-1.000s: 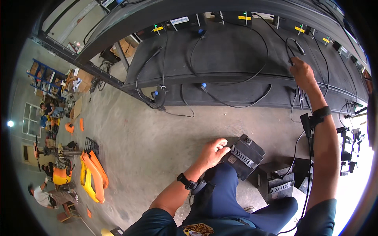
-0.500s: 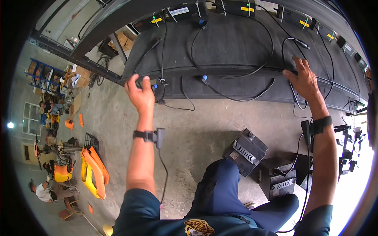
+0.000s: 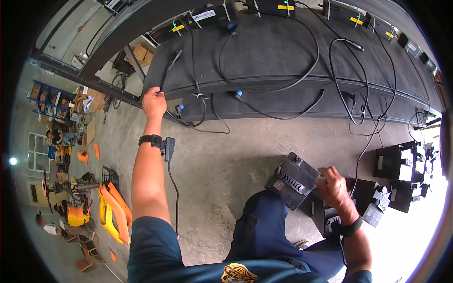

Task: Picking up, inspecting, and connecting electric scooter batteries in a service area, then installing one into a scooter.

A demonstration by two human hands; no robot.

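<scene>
My left hand [image 3: 154, 103] is closed over the left front corner of a black metal shelf [image 3: 264, 52]. A black cable with a plug [image 3: 173, 61] runs along the shelf close to these fingers. My right hand [image 3: 333, 186] is low on the right with its fingers apart and bent, holding nothing that I can see. It hovers by the right side of a black battery box [image 3: 292, 181] with a grey handle, which stands tilted beside my knee. A second black box [image 3: 323, 217] is partly hidden under my right hand and forearm.
Chargers [image 3: 214, 16] with small green lights line the back of the shelf. Cables with blue plugs [image 3: 239, 94] lie on the lower tier. More black boxes [image 3: 395, 162] stand on the right. Orange and yellow panels [image 3: 113, 210] lie on the floor to the left; people are farther off.
My left hand has moved left and closed at the shelf corner. My right hand has dropped from the shelf's front edge to beside the battery box.
</scene>
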